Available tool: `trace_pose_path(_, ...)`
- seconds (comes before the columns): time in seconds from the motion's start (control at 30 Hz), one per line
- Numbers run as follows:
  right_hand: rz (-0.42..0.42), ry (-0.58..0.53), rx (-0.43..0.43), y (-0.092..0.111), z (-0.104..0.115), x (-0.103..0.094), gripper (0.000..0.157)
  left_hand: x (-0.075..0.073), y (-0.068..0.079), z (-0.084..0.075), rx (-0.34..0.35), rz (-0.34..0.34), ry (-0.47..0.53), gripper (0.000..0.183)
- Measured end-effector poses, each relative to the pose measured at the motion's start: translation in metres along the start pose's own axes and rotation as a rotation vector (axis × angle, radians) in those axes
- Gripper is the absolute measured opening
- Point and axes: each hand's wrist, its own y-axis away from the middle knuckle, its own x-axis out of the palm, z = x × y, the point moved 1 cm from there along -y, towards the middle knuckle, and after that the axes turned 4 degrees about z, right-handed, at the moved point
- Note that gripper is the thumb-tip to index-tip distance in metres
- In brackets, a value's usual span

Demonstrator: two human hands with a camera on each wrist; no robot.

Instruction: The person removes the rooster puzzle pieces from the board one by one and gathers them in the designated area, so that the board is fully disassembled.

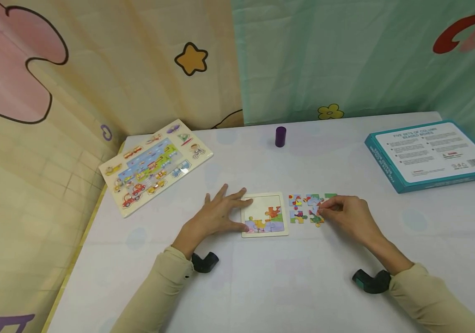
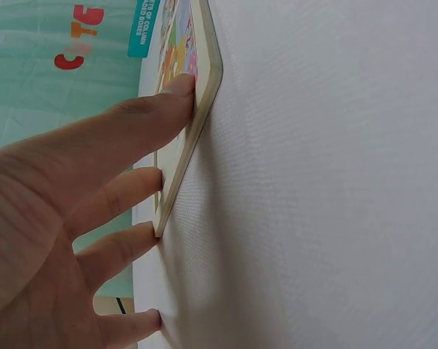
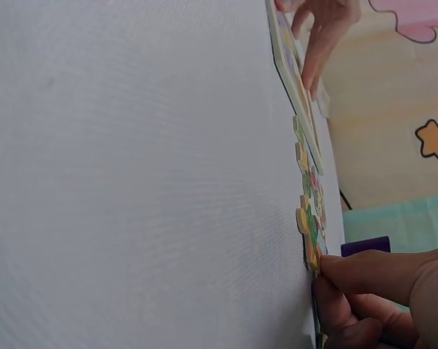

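Head view: steadied the puzzle tray (image 1: 264, 235) mid-tabletop with the left hand (image 1: 216, 216), fingers spread well apart, thumb on the tray's near left corner. With the right hand (image 1: 351, 217), seemingly pinched one loose puzzle piece (image 1: 314, 211) between thumb and forefinger, off the tray's right edge, beside other loose pieces (image 1: 297, 218). Showed fitted pieces (image 1: 277, 226) along the tray's near and right edges. Judged best to grip lightly by the rim, turn tabs to gaps, lower flat and press evenly, with the left thumb clear of the slots.

Worked on a white, cloth-textured tabletop (image 1: 237, 296). Saw a vehicle board (image 1: 123, 208) at its far left corner, a purple cylinder (image 1: 280, 137) by the far edge, a teal box (image 1: 433, 152) at the far right corner, and printed curtains (image 1: 325, 60) beyond.
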Motion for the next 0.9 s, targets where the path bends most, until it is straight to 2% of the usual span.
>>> trace_pose_path(0.67, -0.010, 0.003, -0.018, 0.0009, 0.0009, 0.0005, 0.016, 0.0009, 0.0002, 0.0001, 0.008, -0.015, -0.010, 0.076)
trace_pose_path(0.9, -0.082, 0.015, -0.050, 0.0012, 0.0008, 0.0004, 0.013, 0.0004, -0.0001, 0.0001, 0.005, -0.010, 0.004, 0.076)
